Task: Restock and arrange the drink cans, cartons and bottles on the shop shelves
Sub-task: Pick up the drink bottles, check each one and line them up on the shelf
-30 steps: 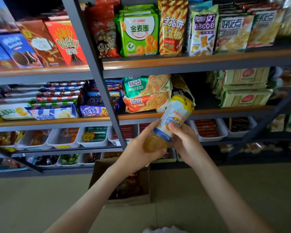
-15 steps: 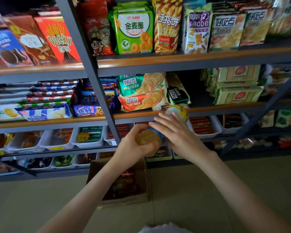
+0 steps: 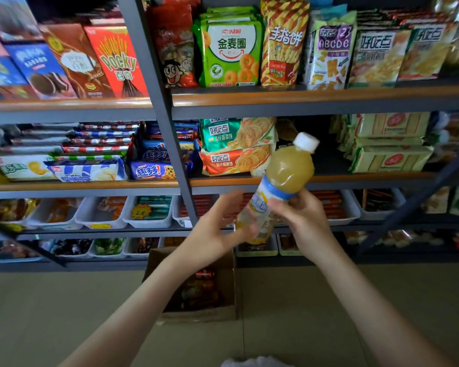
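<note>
- Left hand (image 3: 217, 230): at 7 o'clock of the bottle. The thumb lies against its lower end and the fingers are blurred, so whether it truly grasps cannot be told.
- Right hand (image 3: 304, 221): at 5 o'clock of the bottle, fingers curled round the labelled middle in a firm grasp.
- Bottle (image 3: 285, 178): yellow drink, white cap (image 3: 305, 142) tilted toward 1 o'clock. It is held in the air before the middle shelf (image 3: 355, 178) and rests on nothing.
- Cardboard box (image 3: 196, 290): on the floor at 6 o'clock of the hands, open. The contents are dim, seemingly stock left to place.
- Dark gap (image 3: 322, 154): on the middle shelf at 1 o'clock of the cap, between the biscuit packs (image 3: 236, 147) and the cream-green packs (image 3: 390, 144).
- Progress: one bottle in hand, not yet shelved. Only snacks show on the shelves in view, so most of the restocking is judged to remain.
</note>
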`<state>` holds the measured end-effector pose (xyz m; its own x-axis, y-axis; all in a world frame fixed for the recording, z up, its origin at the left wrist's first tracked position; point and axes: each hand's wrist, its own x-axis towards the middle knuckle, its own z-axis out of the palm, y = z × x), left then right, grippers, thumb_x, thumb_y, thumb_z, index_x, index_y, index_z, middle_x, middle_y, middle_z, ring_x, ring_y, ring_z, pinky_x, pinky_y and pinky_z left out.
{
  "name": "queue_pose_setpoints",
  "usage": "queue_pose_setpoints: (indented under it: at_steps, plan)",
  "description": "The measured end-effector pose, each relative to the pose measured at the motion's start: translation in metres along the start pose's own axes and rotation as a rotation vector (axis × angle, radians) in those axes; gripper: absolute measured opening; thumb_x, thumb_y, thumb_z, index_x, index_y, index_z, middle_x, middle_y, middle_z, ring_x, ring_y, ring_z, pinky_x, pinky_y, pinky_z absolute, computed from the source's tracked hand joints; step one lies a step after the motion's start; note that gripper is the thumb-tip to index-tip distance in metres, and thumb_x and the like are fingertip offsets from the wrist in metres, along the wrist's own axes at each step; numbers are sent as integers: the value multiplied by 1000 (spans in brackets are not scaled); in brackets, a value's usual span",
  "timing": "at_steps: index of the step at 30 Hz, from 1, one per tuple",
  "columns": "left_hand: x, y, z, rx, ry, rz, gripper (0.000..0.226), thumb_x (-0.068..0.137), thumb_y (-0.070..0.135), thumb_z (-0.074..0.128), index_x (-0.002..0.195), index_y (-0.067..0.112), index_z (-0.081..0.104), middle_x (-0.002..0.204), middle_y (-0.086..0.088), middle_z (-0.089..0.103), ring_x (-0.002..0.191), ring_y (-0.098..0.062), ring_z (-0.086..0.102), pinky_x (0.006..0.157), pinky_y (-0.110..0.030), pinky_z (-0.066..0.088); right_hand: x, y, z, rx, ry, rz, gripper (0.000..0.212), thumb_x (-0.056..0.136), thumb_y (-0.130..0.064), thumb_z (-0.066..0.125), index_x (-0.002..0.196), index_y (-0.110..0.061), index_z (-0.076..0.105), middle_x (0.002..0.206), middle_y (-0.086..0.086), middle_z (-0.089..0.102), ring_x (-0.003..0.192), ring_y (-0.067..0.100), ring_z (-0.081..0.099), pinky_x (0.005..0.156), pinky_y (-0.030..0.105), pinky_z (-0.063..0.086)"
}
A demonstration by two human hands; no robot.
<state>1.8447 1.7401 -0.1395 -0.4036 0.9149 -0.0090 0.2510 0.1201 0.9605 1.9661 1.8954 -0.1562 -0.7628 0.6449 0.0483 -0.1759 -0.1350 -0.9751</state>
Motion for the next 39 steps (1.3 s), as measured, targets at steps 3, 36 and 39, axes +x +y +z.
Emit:
queue_pose_setpoints:
  at_steps: [3, 36, 39]
  plan:
    - [3, -6, 7, -35, -9, -52, 64, 74, 43, 81, 126, 37, 44, 122, 7, 60, 109, -4, 61, 91, -28, 52, 3, -2, 1, 336, -57, 87, 64, 71, -28, 84, 121, 0, 56, 107, 12, 68, 96, 26, 66, 77, 37, 57]
    - [-1, 32, -25, 244, 686, 284, 62, 66, 42, 79, 116, 37, 45, 106, 12, 64, 92, 0, 64, 75, -32, 58, 25, -60, 65, -1018, 64, -529, 63, 95, -44, 52, 149, -44, 18, 106, 1, 33, 95, 17, 44, 87, 27, 41]
    - [7, 50, -46, 148, 702, 376, 59, 70, 22, 86, 115, 31, 48, 100, 14, 65, 90, 2, 65, 73, -22, 56, 44, -94, 88, -748, -113, -407, 61, 95, -50, 45, 138, -65, 4, 128, -4, 45, 108, 12, 54, 88, 27, 44]
